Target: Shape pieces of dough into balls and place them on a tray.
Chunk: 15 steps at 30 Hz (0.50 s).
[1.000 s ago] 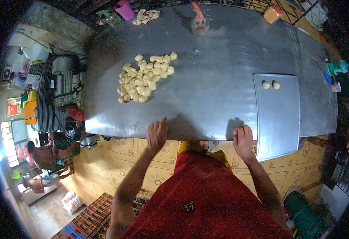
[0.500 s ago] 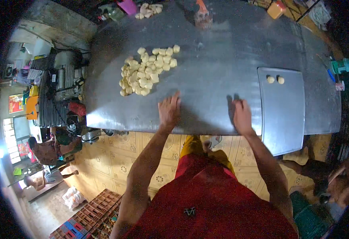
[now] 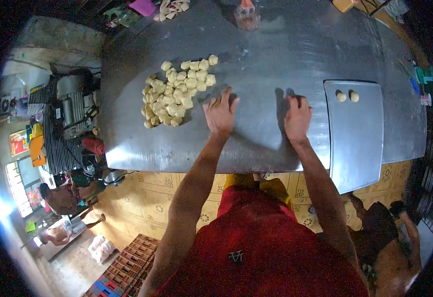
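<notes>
Here, the heap of dough balls (image 3: 171, 97) stretches diagonally, near-left to far-right, on the metal table (image 3: 261, 64) beside the left hand (image 3: 220, 115), its fingers spread; the right hand's (image 3: 297, 119) bent fingers stand apart.

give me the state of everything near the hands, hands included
Left hand: open, fingers spread, empty
Right hand: fingers loosely bent, no object visible in it
Table: marked with whitish smudges
Metal tray: lying flat, overhanging the table's near edge
Two dough balls: side by side on the tray
Dough ball cluster: pale, loosely bunched
</notes>
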{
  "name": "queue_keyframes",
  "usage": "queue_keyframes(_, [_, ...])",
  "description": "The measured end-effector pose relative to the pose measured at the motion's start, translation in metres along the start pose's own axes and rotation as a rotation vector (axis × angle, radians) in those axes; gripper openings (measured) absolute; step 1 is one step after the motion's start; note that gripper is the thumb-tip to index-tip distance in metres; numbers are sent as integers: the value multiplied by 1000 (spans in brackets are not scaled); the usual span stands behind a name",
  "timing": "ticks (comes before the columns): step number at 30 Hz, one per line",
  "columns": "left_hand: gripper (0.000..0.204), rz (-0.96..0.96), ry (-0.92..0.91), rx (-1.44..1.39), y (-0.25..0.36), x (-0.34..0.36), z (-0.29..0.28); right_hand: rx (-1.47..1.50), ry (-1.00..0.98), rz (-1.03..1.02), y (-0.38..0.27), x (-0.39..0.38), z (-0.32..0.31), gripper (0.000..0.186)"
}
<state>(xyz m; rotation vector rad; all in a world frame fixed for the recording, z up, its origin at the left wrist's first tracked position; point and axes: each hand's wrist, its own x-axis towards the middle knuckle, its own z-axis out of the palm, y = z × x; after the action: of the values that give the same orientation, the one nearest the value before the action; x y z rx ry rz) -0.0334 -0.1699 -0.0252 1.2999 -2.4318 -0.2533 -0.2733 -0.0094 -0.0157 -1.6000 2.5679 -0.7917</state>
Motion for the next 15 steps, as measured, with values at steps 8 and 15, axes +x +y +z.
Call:
queue_keyframes(8, [41, 102, 22, -33, 2, 35, 11, 260, -164, 263, 11, 12, 15, 37])
queue_keyframes(15, [41, 148, -90, -174, 12, 56, 14, 118, -73, -36, -18, 43, 15, 45])
